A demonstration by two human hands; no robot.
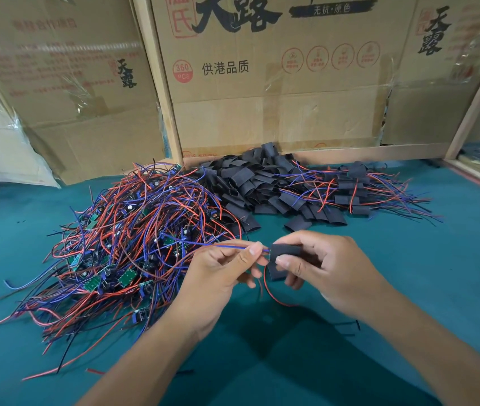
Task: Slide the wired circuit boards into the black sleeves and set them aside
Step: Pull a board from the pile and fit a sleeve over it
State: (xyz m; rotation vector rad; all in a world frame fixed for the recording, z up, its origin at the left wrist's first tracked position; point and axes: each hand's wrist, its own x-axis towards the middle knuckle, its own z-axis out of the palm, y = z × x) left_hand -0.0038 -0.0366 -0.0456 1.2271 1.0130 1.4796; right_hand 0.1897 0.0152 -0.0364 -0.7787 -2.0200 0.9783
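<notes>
My right hand point(318, 268) grips a black sleeve point(287, 249) between thumb and fingers. My left hand point(227, 271) pinches blue and red wires point(233, 246) whose ends enter the sleeve's left opening. A red wire point(274, 297) loops down below the sleeve. The board on these wires is hidden by my fingers. A big tangle of wired circuit boards point(133, 238) with green boards lies at the left. Empty black sleeves point(250, 183) are heaped behind, and sleeved boards point(356, 189) with wires sticking out lie at the back right.
Everything sits on a teal cloth table point(408, 259). Printed cardboard boxes point(277, 77) stand as a wall along the back. A wooden frame edge point(479, 177) runs at the far right. Loose wire scraps point(353, 325) lie near my right forearm.
</notes>
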